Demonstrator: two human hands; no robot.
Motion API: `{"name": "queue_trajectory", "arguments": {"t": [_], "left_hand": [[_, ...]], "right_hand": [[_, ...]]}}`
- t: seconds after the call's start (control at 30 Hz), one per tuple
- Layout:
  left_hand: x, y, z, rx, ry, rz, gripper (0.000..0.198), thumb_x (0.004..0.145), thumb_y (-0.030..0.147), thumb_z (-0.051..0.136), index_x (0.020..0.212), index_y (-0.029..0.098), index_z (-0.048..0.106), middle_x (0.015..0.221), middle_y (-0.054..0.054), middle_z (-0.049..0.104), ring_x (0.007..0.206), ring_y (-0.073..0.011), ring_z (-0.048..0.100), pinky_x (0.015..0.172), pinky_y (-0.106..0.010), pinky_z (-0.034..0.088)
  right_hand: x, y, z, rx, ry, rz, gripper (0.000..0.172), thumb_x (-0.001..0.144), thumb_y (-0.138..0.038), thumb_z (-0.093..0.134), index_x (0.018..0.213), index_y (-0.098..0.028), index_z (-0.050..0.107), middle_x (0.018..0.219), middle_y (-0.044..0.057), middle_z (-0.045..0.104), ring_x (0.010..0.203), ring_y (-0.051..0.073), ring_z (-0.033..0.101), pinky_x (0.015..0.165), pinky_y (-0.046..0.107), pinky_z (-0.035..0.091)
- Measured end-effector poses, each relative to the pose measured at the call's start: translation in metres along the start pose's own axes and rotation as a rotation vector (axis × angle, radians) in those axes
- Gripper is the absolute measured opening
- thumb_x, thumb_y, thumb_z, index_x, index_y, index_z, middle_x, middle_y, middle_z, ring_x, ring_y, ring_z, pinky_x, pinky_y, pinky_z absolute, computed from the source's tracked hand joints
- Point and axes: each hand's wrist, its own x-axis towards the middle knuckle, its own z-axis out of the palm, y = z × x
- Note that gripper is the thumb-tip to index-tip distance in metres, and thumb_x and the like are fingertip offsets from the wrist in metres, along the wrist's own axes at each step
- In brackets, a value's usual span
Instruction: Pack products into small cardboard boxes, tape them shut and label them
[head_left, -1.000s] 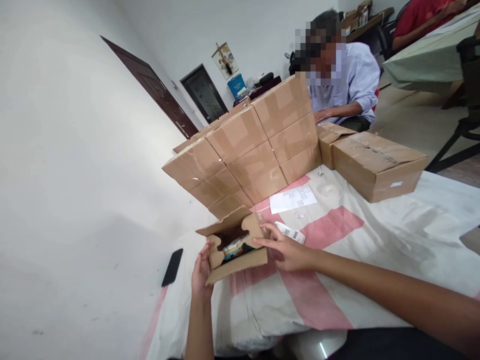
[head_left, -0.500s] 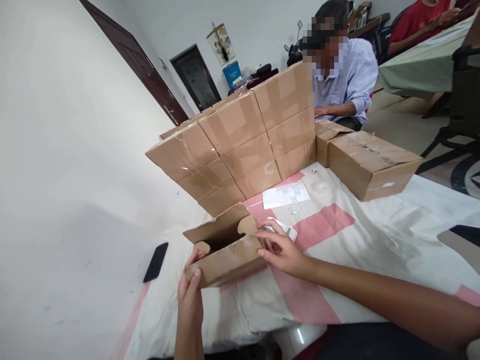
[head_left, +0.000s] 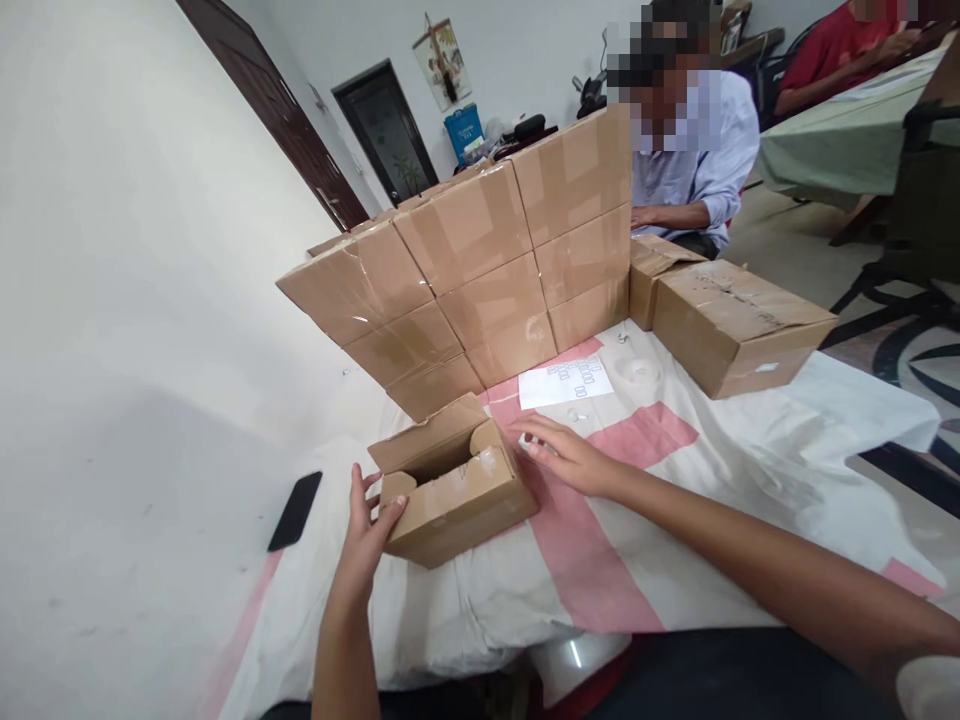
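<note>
An open cardboard box (head_left: 465,510) rests on the cloth-covered table, its long back flap raised and its inside dark. My left hand (head_left: 371,515) is at the box's left end, thumb on the front edge and the other fingers spread around the corner. Off the box's right side, my right hand (head_left: 559,450) hovers with fingers extended over a small white object, which it mostly covers. A printed white sheet (head_left: 566,383) lies beyond the right hand.
A wall of stacked taped boxes (head_left: 487,290) stands behind the open box. Two closed boxes (head_left: 742,325) are at the right. A black phone (head_left: 296,510) lies at the left by the wall. A person (head_left: 694,160) sits behind the boxes.
My right hand has come off the box's right end and its fingers have straightened. The box sits flatter on the table, and my left hand's fingers have loosened from around its corner.
</note>
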Motion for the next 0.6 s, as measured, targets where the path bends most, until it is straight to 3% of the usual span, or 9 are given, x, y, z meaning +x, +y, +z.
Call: {"name": "queue_trajectory", "arguments": {"t": [0.13,0.27,0.37,0.43,0.5,0.57,0.6], "left_hand": [[-0.01,-0.016,0.013,-0.254,0.011,0.063,0.098,0.084,0.052,0.07,0.159,0.046,0.007,0.169,0.0,0.023,0.153,-0.0266,0.03,0.119,-0.041,0.037],[-0.011,-0.026,0.017,-0.318,-0.014,0.131,0.094,0.087,0.046,0.068,0.159,0.048,0.008,0.17,0.0,0.02,0.152,-0.0255,0.032,0.114,-0.037,0.044],[-0.007,-0.029,0.015,-0.347,-0.007,0.166,0.093,0.083,0.043,0.071,0.158,0.045,0.017,0.167,-0.003,0.029,0.15,-0.0264,0.035,0.11,-0.034,0.048],[-0.005,-0.031,0.012,-0.36,0.011,0.174,0.082,0.08,0.039,0.076,0.152,0.042,0.037,0.161,-0.003,0.04,0.149,-0.0272,0.038,0.11,-0.036,0.047],[-0.004,-0.031,0.009,-0.357,0.007,0.2,0.044,0.078,0.037,0.078,0.121,0.034,0.068,0.153,-0.003,0.05,0.146,-0.0294,0.041,0.113,-0.039,0.044],[-0.003,-0.032,0.006,-0.33,-0.008,0.255,0.013,0.078,0.036,0.078,0.08,0.025,0.072,0.147,-0.002,0.055,0.144,-0.0317,0.043,0.117,-0.044,0.039],[-0.003,-0.032,0.005,-0.311,-0.016,0.285,0.018,0.078,0.035,0.077,0.07,0.022,0.068,0.145,-0.002,0.057,0.143,-0.0325,0.044,0.119,-0.047,0.036]], "right_hand": [[0.007,0.013,-0.018,-0.267,0.044,0.348,0.036,0.103,-0.041,0.041,0.115,-0.018,0.065,0.117,0.013,0.069,0.114,0.028,0.061,0.097,0.041,0.045],[0.01,0.013,-0.03,-0.309,-0.072,0.589,0.05,0.104,-0.05,0.032,0.076,-0.019,0.061,0.079,0.007,0.069,0.078,0.022,0.065,0.071,0.03,0.042],[0.012,0.008,-0.035,-0.31,-0.113,0.688,0.058,0.101,-0.059,0.032,0.063,-0.02,0.052,0.07,0.006,0.066,0.068,0.02,0.061,0.064,0.029,0.038],[0.012,0.007,-0.036,-0.292,-0.142,0.74,0.06,0.1,-0.061,0.033,0.062,-0.019,0.053,0.072,0.008,0.067,0.068,0.02,0.062,0.064,0.03,0.038],[0.012,0.007,-0.038,-0.273,-0.152,0.78,0.06,0.099,-0.062,0.036,0.064,-0.018,0.056,0.075,0.009,0.068,0.07,0.021,0.063,0.065,0.03,0.038],[0.011,0.009,-0.039,-0.266,-0.135,0.816,0.058,0.097,-0.064,0.039,0.066,-0.018,0.057,0.077,0.009,0.069,0.07,0.022,0.062,0.064,0.031,0.038],[0.011,0.011,-0.039,-0.263,-0.128,0.833,0.057,0.096,-0.065,0.04,0.066,-0.018,0.056,0.077,0.009,0.069,0.07,0.022,0.062,0.064,0.031,0.038]]}}
